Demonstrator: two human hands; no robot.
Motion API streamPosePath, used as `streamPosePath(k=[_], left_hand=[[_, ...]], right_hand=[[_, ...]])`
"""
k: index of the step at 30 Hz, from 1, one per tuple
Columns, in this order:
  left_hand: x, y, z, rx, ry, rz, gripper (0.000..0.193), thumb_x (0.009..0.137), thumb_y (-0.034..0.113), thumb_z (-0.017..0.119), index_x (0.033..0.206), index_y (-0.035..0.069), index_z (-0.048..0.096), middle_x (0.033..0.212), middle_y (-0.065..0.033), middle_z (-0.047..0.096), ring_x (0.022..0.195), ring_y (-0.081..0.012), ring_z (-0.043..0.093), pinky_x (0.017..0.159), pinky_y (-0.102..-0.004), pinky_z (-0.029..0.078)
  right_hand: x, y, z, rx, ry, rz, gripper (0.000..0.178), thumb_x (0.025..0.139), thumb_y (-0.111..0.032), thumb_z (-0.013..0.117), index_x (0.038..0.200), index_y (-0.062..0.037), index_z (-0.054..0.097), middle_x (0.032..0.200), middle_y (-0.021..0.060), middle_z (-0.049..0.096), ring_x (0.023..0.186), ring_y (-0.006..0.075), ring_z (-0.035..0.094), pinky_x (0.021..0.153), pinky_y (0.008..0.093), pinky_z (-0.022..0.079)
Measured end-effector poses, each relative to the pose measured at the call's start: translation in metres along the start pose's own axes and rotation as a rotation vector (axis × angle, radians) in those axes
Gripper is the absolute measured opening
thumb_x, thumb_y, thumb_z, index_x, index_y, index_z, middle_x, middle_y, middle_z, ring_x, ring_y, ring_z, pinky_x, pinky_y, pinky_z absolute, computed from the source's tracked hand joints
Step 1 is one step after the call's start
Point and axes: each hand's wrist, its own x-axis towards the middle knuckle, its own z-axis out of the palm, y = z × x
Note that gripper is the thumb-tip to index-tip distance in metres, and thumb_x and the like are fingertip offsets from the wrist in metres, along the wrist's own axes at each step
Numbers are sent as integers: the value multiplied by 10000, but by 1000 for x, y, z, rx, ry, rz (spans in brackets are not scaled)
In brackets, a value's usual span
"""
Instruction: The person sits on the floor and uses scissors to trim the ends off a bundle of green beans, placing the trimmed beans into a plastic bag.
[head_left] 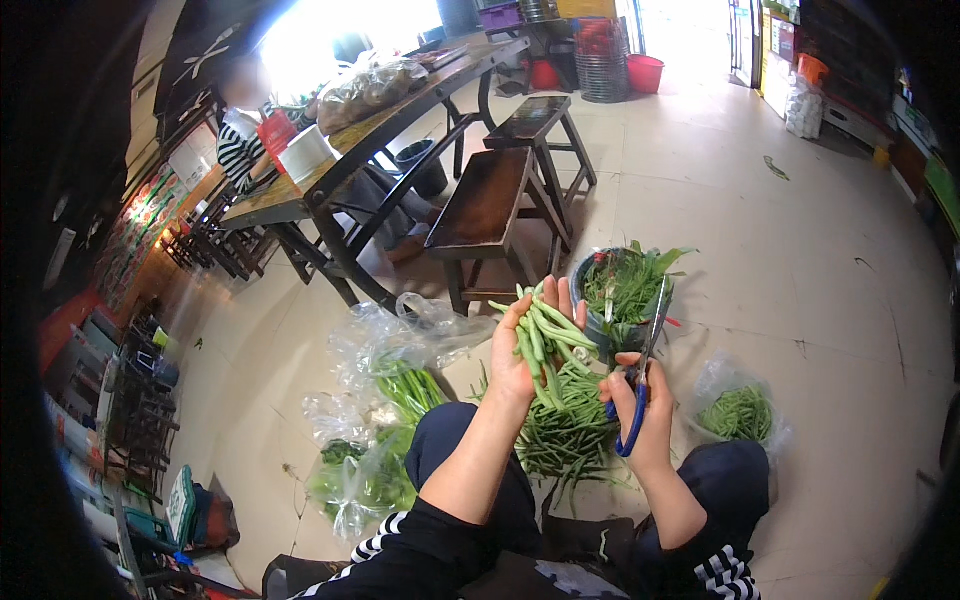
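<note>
My left hand (512,362), palm up, is curled around a bunch of green beans (540,335) that fan out across its fingers. In my right hand (652,412) is a pair of scissors (630,436) with blue handles, blades pointing up and away. Whether the blades are parted is hard to make out. Beneath both hands, a large pile of green beans (565,440) lies low between my knees. Just beyond the right hand stands a bucket (582,272) filled with leafy green scraps. Right of my right knee, a clear plastic bag (712,378) holds more green beans.
Leafy greens (408,390) in clear plastic bags (350,505) lie left of my knees. Ahead stand two wooden stools (482,205) and a long table (350,160), where a person in a striped top (235,150) sits. A red bucket (645,75) is farther back.
</note>
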Motion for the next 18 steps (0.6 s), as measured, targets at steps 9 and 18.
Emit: streamPosePath(k=[9,18], left_hand=[[-4,-23,3,67,-271,-35,180,946,222,540,857,84,615,1191,-44,682,1373,-195,407,1199,-429,206],[-3,-39,-10,326,-371,-166,237,913,336,574,784,138,594,1510,-65,394,1407,-221,337,1158,-441,294]], right_hand=[[8,-11,-5,466,-86,245,271,933,-94,614,1176,-20,518,960,110,648,822,168,610,763,301,478],[13,-24,-14,694,-144,461,264,874,-40,677,1106,-61,554,946,16,599,856,106,601,745,265,492]])
